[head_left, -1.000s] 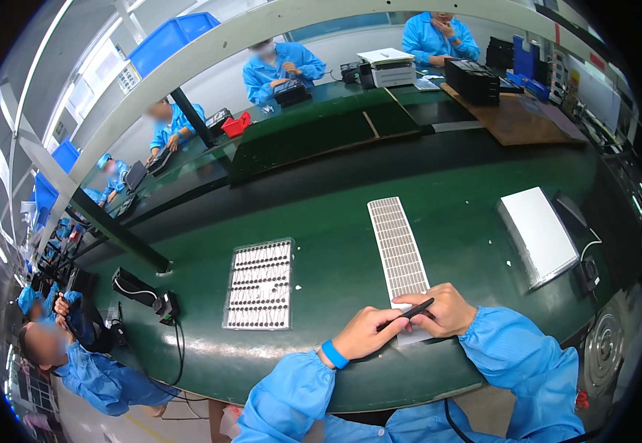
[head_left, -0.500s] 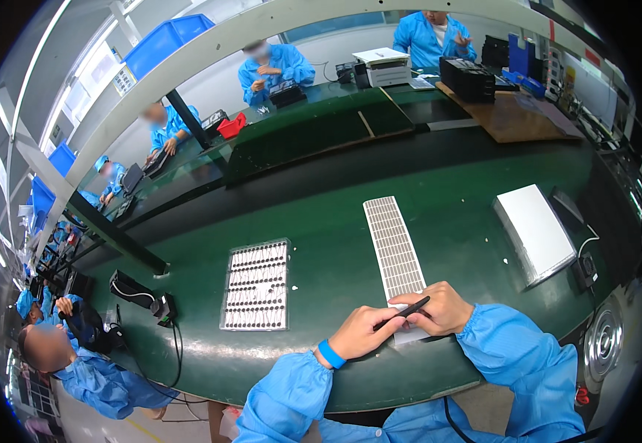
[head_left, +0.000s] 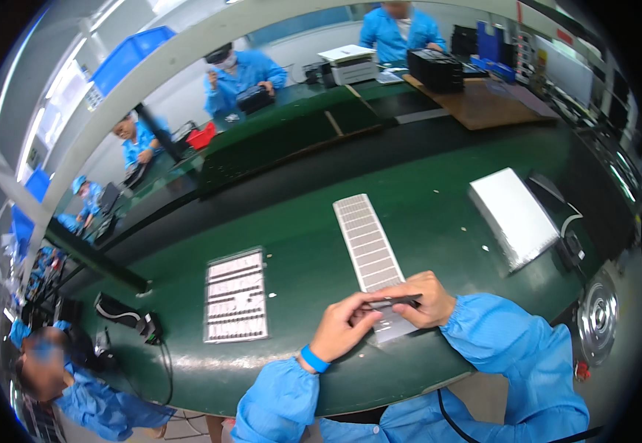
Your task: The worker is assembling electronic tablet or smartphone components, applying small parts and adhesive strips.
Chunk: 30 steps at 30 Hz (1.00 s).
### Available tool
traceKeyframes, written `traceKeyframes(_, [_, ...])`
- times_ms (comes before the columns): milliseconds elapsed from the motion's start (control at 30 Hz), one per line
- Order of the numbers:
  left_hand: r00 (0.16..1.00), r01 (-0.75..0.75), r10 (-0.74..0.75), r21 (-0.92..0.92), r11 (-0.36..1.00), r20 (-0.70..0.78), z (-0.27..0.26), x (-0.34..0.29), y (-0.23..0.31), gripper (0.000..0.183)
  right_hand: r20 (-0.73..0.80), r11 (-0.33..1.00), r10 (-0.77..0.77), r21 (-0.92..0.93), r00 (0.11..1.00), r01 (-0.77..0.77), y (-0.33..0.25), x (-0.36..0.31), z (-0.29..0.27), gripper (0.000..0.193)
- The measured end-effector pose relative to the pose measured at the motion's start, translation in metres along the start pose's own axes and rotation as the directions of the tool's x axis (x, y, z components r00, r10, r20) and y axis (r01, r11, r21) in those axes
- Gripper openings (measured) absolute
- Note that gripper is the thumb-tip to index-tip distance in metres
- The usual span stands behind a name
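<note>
A long white sheet of small rectangular labels lies on the green table in front of me, its near end under my hands. My left hand, with a blue wristband, is closed around a slim black pen-like tool. My right hand is closed close against the left, its fingers bent by the tool over the sheet. What its fingertips pinch, if anything, is hidden. To the left sits a clear tray with rows of small black parts on white.
A white-topped box stands at the right, beside a black device with a cable. Another black corded device is at the left, near a green post. Several co-workers in blue sit across and left. White scraps dot the table.
The view has shifted, so the table's contents sit further left. The black tool has turned flatter and lies lower between my hands, whose fingers are drawn closer together.
</note>
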<state>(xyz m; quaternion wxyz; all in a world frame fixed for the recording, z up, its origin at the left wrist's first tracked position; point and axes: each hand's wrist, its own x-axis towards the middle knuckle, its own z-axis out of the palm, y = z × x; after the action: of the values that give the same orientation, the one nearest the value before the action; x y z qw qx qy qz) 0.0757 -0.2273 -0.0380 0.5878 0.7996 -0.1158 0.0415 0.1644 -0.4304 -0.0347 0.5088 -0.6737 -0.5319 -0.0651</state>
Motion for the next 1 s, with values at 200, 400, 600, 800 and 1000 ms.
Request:
traceKeyframes(200, [0.989, -0.049, 0.063, 0.109, 0.993, -0.131, -0.003, 0.003, -0.001, 0.017, -0.124, 0.999, 0.004, 0.055, 0.992, 0.003, 0.010, 0.003, 0.006, 0.023])
traceKeyframes(400, [1.000, -0.001, 0.002, 0.154, 0.988, -0.006, -0.003, 0.007, 0.009, 0.008, -0.040, 0.988, 0.140, 0.074, 0.989, -0.137, 0.010, -0.005, 0.005, 0.025])
traceKeyframes(600, [0.997, -0.063, 0.054, 0.164, 0.984, 0.056, -0.003, 0.005, 0.004, 0.008, 0.027, 0.994, 0.076, 0.078, 0.997, -0.078, 0.000, -0.005, 0.002, 0.026])
traceKeyframes(800, [1.000, -0.028, 0.027, 0.114, 0.993, 0.011, -0.003, 0.004, 0.002, 0.021, 0.014, 0.974, 0.123, 0.190, 0.992, -0.123, 0.004, -0.004, 0.001, 0.024])
traceKeyframes(1000, [1.000, -0.001, 0.000, -0.070, 0.998, -0.012, -0.002, 0.005, -0.005, 0.020, 0.088, 0.992, 0.116, 0.044, 0.989, -0.121, 0.001, 0.000, -0.007, 0.025])
